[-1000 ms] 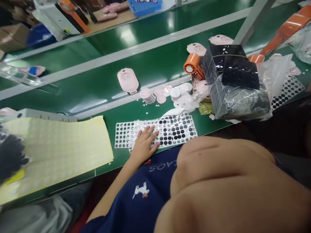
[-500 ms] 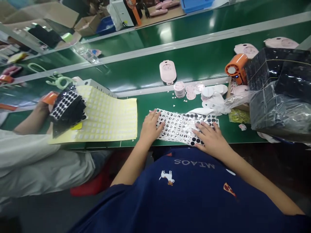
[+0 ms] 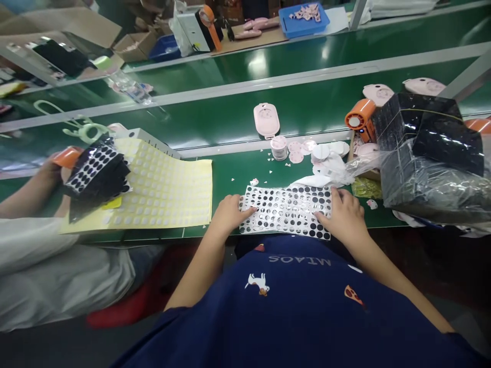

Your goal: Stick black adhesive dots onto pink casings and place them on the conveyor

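In front of me on the green bench lies a white sheet of round black dot stickers (image 3: 286, 210) under shiny clear film. My left hand (image 3: 226, 217) grips its left end, with the thumb on top and the fingers curled at the edge. At the other end my right hand (image 3: 348, 217) holds the right edge, its thumb stretched over the dots. The fingertips at the sheet's edges are partly hidden. Just behind the sheet are a stack of round pink stickers (image 3: 279, 148) and loose white discs (image 3: 326, 153).
Yellow sheets of pale dots (image 3: 172, 194) lie to the left, a bag of black dot stickers (image 3: 97, 171) on them. A co-worker's hand (image 3: 53, 171) is beyond. A pink case (image 3: 266, 120) sits behind; an orange fan (image 3: 360, 115) and plastic-wrapped black box (image 3: 422, 148) stand right.
Both hands have gone from lying spread on top of the sheet to holding its two ends. The sheet now lies straighter. The camera view has shifted slightly.
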Tool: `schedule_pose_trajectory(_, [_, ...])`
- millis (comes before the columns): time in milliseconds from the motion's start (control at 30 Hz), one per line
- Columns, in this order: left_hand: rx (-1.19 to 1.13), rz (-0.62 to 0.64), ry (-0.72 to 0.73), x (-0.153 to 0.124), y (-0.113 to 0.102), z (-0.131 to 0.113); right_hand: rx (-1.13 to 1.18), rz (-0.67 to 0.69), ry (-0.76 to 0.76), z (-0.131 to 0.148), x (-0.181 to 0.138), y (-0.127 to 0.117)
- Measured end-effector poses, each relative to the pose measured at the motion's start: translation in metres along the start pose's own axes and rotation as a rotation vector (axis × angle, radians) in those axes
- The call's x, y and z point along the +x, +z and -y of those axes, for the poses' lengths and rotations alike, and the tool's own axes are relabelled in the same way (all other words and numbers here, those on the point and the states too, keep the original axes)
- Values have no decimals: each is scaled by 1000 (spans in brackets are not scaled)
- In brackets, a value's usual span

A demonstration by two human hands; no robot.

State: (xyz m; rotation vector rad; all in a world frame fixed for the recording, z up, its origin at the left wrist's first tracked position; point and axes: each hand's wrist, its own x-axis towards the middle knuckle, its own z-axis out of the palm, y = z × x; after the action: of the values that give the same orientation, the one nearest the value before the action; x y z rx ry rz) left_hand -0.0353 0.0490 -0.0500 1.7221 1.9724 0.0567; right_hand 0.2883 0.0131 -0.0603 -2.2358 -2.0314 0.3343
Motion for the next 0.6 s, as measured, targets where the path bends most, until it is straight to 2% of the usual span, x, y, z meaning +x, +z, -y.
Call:
schedule_pose_trajectory(67, [-7,-21,77,-5,2,-3,13,51,49,2,3,-7])
schedule_pose_trajectory(133, [-115,-8,115,-13,8,-5,74,92,58,-2,4,-12])
schedule_pose_trajectory(300, [-765,94,63,-32,23,-6,384,167,88,-27,6,-9])
schedule_pose_trajectory(333, [-847,118,65,-34,25,-5,452,191,78,-31,5,-7])
schedule_pose_trajectory(400, [-863,162,75,-37,26,-1,572,225,25,-36,1,-3])
schedule_pose_trajectory(467, [-777,116,78,-41,27,5,681,177,-48,-36,-7,-3])
schedule_pose_trajectory(600, [-722,-139,107,-49,30,22,832,-26,-179,-27,-27,-19])
